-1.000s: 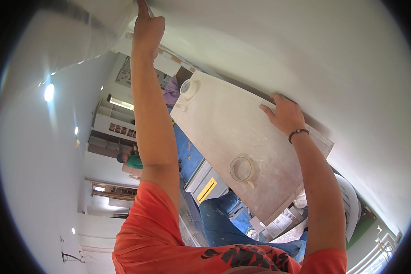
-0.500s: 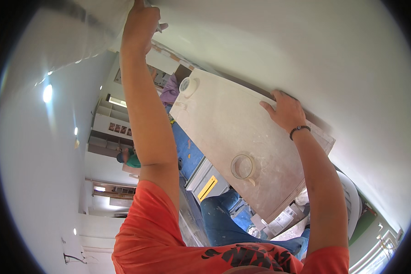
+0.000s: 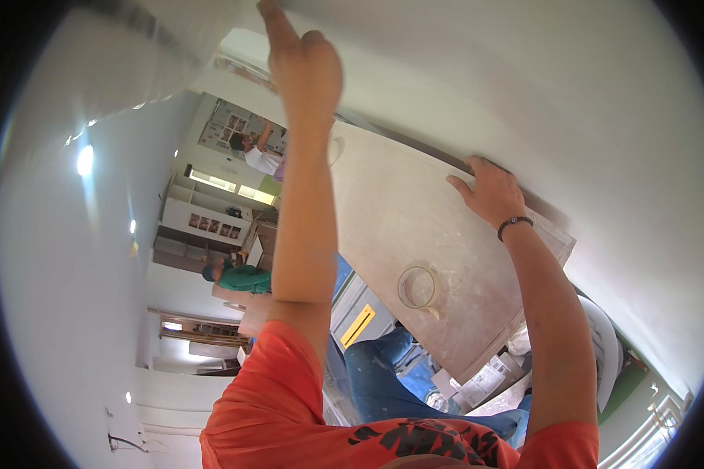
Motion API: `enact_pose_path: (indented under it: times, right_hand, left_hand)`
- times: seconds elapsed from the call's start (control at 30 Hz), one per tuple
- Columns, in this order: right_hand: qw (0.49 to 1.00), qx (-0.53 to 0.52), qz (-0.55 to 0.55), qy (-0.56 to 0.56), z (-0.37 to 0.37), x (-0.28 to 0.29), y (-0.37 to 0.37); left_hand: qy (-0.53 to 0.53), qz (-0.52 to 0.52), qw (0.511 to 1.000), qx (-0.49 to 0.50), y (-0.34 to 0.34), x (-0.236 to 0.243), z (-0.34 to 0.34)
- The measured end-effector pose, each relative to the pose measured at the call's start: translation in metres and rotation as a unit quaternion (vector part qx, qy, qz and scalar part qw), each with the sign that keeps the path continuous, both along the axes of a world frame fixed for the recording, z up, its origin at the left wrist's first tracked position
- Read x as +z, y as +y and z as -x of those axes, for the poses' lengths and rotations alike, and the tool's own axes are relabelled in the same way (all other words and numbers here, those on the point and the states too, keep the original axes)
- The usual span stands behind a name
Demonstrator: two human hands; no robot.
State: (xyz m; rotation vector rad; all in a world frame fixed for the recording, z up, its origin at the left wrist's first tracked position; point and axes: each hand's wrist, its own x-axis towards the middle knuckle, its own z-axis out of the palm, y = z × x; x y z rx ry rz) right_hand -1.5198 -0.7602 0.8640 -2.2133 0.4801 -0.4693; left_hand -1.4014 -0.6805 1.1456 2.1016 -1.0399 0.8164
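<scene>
- Since half a second ago, the left hand (image 3: 309, 74) has swung clockwise, from about 11 o'clock towards 12; the right hand (image 3: 494, 191) has stayed put.
- Left grip: one finger points up towards the wall (image 3: 571, 109); I cannot tell whether the hand pinches anything.
- Right grip: at 2 o'clock on the board's far edge, thumb spread from the fingers; their tips are hidden, so how firmly they hold is unclear.
- Board (image 3: 375, 203): from the centre towards 4 o'clock, its far edge running close along the wall.
- Tape roll (image 3: 417, 287): at 4 o'clock on the board, inside the near edge.
- Room: bare board stretches between left forearm (image 3: 309, 211), right hand and tape roll.
- Case (image 3: 352, 313): 6 o'clock, beyond the near edge.
</scene>
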Motion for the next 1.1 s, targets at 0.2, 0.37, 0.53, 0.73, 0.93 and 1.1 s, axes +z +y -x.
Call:
enact_pose_path:
  times: [0.2,0.37,0.53,0.73,0.93,1.1]
  right_hand:
    - [1.000,-0.007,0.003,-0.006,-0.001,-0.001,0.001]
    - [1.000,0.000,0.006,-0.002,-0.001,-0.001,-0.001]
    - [1.000,0.001,0.026,0.000,-0.001,-0.002,-0.001]
    - [1.000,0.004,0.005,-0.015,-0.002,-0.004,0.001]
    - [0.999,-0.001,0.043,-0.017,-0.002,-0.003,0.002]
    - [1.000,0.001,0.012,-0.015,-0.001,-0.004,0.001]
  left_hand:
    - [-0.076,0.036,0.995,-0.054,-0.020,0.005,-0.009]
    - [-0.136,0.163,0.973,-0.096,-0.046,-0.027,-0.022]
    - [0.079,0.245,0.935,-0.245,-0.055,-0.036,-0.039]
    - [-0.120,0.089,0.964,-0.218,-0.058,-0.118,0.029]
    - [-0.197,0.092,0.949,-0.228,-0.054,-0.059,-0.025]
    - [-0.144,0.050,0.964,-0.217,-0.040,-0.101,0.005]
